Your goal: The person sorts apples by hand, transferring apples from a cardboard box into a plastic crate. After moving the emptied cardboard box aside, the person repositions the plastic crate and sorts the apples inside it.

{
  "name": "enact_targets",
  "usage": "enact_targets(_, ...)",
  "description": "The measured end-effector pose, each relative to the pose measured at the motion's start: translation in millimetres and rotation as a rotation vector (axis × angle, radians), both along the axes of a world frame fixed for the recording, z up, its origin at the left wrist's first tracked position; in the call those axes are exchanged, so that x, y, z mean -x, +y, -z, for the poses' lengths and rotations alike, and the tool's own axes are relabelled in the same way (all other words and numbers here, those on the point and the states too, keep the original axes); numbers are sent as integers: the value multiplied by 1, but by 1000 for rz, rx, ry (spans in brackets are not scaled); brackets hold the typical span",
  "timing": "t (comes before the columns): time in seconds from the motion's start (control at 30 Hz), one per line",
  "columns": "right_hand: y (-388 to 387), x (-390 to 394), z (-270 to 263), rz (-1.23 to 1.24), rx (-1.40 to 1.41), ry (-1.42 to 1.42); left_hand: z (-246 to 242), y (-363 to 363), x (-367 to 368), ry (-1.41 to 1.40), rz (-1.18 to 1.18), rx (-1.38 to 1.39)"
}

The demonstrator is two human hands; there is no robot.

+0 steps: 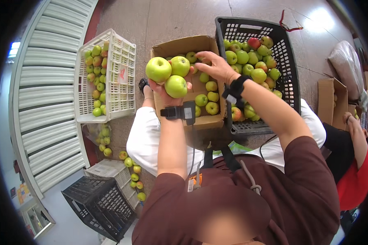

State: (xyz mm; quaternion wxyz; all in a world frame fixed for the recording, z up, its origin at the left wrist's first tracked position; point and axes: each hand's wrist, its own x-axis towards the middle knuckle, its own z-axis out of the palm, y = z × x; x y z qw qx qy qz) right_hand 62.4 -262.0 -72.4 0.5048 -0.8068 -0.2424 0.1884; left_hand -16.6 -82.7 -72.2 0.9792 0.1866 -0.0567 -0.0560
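Three green apples (pixel 168 76) are bunched in my left hand (pixel 164 93), which is palm up above the left side of an open cardboard box (pixel 188 41). My right hand (pixel 214 65) is over the box's right half, fingers parted and curved, with nothing visible in its grasp. Its fingertips are near an apple (pixel 191 57) at the back of the box. More apples (pixel 212 96) lie along the box's right side, and part of its bare bottom shows. Against the box's right wall stands a black plastic crate (pixel 289 73) of green and reddish apples (pixel 254 61).
To the left, a white plastic crate (pixel 122 82) holds apples. Loose apples (pixel 135 177) lie on the floor near a black crate (pixel 101 202). A red strap (pixel 286 27) hangs at the black crate's rim. Another person's arm (pixel 357 137) is at right, beside a cardboard box (pixel 328 98).
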Motion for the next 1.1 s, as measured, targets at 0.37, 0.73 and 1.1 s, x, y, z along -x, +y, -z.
enact_targets(0.37, -54, 91, -32, 399, -1271, 835, -50, -128, 7, -155, -265, -1257)
enact_targets(0.73, -161, 59, -1, 535, -1117, 992, -77, -65, -23, -186, 43, -1458)
enact_targets(1.1, -150, -96, 69, 695, -341, 524, -81, 8, -40, 93, -169, -1313)
